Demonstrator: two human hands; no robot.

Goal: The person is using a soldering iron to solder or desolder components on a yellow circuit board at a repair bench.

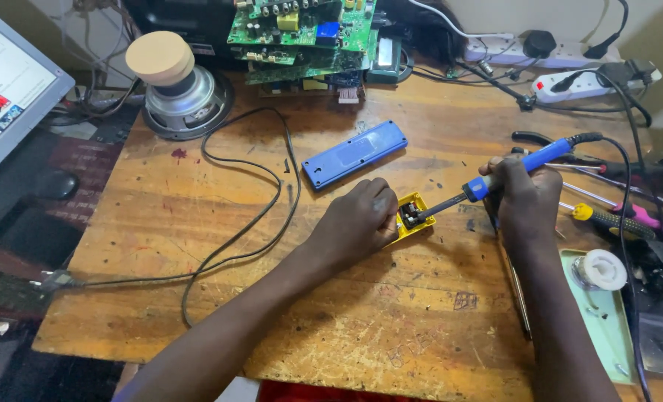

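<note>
Both hands (357,219) (525,195) crowd yellow part (415,214), iron (495,176) apparently touching.

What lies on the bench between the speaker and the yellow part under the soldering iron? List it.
In the head view, a blue oblong case and a loop of black cable lie on the wooden bench between the speaker and the yellow part.

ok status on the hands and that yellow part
Left hand pins yellow part on bench. Right hand grips soldering iron, tip at the part. Blue case lies behind, apart.
</note>
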